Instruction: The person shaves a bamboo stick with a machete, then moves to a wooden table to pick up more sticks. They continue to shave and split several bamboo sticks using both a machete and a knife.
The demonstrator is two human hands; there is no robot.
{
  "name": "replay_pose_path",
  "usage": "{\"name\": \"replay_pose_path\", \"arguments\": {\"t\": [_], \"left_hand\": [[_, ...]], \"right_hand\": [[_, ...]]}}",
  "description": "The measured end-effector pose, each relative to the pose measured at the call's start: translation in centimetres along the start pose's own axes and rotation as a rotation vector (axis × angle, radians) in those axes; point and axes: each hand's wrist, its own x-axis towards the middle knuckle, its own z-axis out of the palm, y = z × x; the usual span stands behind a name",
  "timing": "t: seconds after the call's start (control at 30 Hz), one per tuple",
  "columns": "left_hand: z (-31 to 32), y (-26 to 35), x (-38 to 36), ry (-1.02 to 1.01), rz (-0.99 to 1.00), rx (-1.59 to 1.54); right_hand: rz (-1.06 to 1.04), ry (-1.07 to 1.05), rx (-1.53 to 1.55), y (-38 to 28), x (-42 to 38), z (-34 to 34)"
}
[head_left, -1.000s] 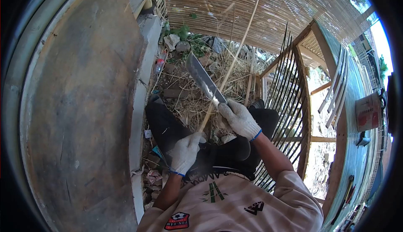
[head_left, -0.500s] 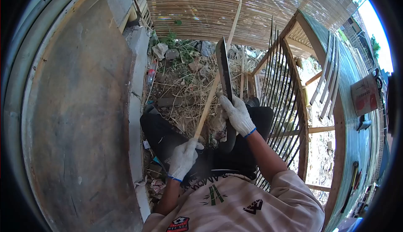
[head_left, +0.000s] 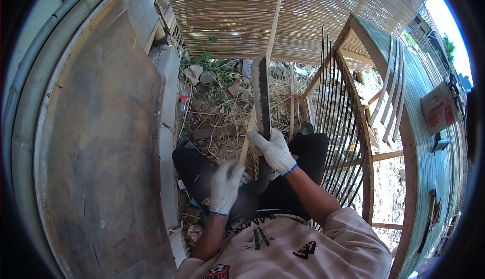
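My left hand (head_left: 225,185), in a white knit glove, is closed round the lower end of a long pale bamboo strip (head_left: 273,26). The strip slants up and away from me and passes behind the blade. My right hand (head_left: 275,151), gloved too, grips a large machete (head_left: 261,97) near the base of its blade. The blade points up and away, lying against or just over the strip. Below my right hand the dark handle end hangs over my lap.
A big brown board (head_left: 101,137) stands at the left. Dry straw and stones cover the ground ahead, before a bamboo screen (head_left: 217,16). On the right are dark thin rods (head_left: 338,122), a wooden frame and a green bench top (head_left: 424,178) with a bucket (head_left: 438,108).
The machete and my right hand have moved left and slightly down. My left hand has turned and its grip on the strip has shifted. The strip's top has moved a little left.
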Motion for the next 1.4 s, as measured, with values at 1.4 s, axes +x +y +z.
{"name": "replay_pose_path", "arguments": {"t": [1.4], "left_hand": [[-15.9,3.3,-8.6,0.418,0.707,-0.585]], "right_hand": [[-0.226,0.342,-0.143,7.1,4.4,-4.0]]}}
